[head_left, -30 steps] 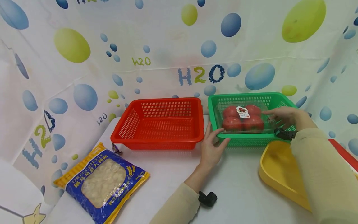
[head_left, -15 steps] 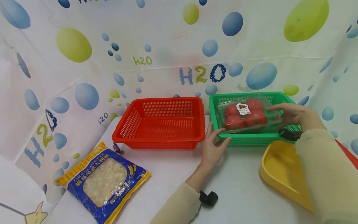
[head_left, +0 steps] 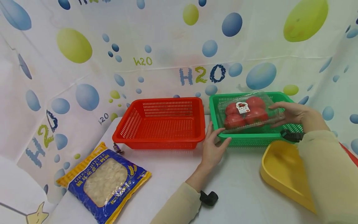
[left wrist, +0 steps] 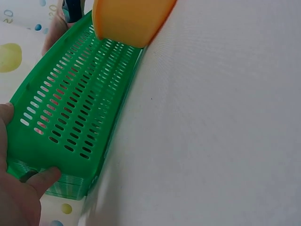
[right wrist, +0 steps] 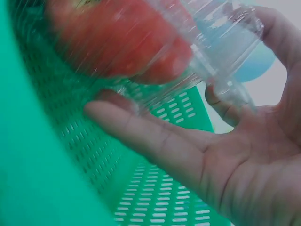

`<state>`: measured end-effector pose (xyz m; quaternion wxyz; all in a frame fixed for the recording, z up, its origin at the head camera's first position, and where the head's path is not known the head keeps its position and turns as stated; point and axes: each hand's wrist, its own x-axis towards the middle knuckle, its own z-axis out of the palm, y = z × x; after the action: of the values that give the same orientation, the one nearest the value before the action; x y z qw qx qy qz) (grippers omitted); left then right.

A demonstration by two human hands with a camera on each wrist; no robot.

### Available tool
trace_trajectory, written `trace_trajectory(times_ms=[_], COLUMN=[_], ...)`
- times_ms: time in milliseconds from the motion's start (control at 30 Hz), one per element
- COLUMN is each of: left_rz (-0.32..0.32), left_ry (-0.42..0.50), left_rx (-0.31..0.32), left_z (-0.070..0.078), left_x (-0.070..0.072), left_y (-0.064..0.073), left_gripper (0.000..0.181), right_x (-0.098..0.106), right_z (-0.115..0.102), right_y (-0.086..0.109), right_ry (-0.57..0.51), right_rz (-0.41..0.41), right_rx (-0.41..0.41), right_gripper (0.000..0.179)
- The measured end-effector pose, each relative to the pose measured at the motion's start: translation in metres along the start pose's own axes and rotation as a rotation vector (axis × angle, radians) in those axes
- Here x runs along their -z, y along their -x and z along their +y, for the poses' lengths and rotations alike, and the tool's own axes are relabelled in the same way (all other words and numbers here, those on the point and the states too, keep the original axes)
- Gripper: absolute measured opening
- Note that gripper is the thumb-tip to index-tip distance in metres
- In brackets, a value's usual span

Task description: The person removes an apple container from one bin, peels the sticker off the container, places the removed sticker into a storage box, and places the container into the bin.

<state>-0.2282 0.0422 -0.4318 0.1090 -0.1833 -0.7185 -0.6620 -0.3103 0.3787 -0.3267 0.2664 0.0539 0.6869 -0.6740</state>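
A clear plastic box of red round fruit [head_left: 255,115] with a white label lies tilted in the green basket [head_left: 251,136], its right end raised. My right hand [head_left: 300,115] holds that right end, thumb and fingers on either side of the plastic. In the right wrist view, the fingers [right wrist: 155,136] reach under the box, above the basket's slotted bottom. My left hand [head_left: 211,149] grips the basket's front left corner. In the left wrist view, the thumb [left wrist: 44,181] presses the basket's outer wall and a fingertip sits at the rim.
A red basket [head_left: 158,145] stands left of the green one. A blue and yellow bag of orecchiette pasta [head_left: 104,183] lies at the front left, with a small purple wrapped item [head_left: 117,148] beside it. A yellow tray [head_left: 282,174] sits at the right, partly under the right sleeve.
The right hand has moved slightly right and taken hold of the fruit box, whose right end has risen and turned. The left hand has stayed on the basket corner.
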Motion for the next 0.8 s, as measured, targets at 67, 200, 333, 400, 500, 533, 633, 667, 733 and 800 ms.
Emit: trace_trajectory(times_ms=[67,200,333,400,500,533,633,667,733,800], left_rz=[-0.002,-0.013,-0.033,-0.041,-0.060,-0.074,-0.123,-0.140,-0.171,-0.206], left_ry=[0.009,-0.008,-0.088,-0.143,-0.211,-0.228,-0.251,-0.255,-0.264,-0.269], left_rx=[-0.001,-0.006,-0.029,-0.036,-0.033,-0.029,-0.014,-0.008,-0.014,-0.025], left_z=[0.000,0.002,0.006,0.009,0.015,0.018,0.025,0.028,0.033,0.039], left_x=[0.000,0.000,0.003,0.006,0.008,0.009,0.010,0.011,0.013,0.017], left_y=[0.000,0.001,0.002,0.003,0.006,0.007,0.012,0.013,0.018,0.023], left_gripper=[0.046,0.050,0.061,0.067,0.072,0.074,0.077,0.078,0.080,0.082], right_x=[0.002,0.003,0.000,-0.002,-0.006,-0.008,-0.015,-0.017,-0.024,-0.032], right_z=[0.000,-0.002,-0.008,-0.010,-0.014,-0.015,-0.017,-0.017,-0.017,-0.016], right_y=[0.003,0.011,0.019,0.021,0.024,0.025,0.030,0.031,0.036,0.040], right_ry=[-0.006,-0.028,-0.009,-0.004,-0.048,-0.071,-0.118,-0.129,-0.141,-0.162], right_rz=[0.004,0.014,0.025,0.026,0.022,0.028,0.034,0.040,0.051,0.052], right_rx=[0.004,0.025,0.065,0.079,0.087,0.087,0.095,0.098,0.102,0.109], right_gripper=[0.103,0.102,0.101,0.101,0.100,0.100,0.099,0.100,0.097,0.093])
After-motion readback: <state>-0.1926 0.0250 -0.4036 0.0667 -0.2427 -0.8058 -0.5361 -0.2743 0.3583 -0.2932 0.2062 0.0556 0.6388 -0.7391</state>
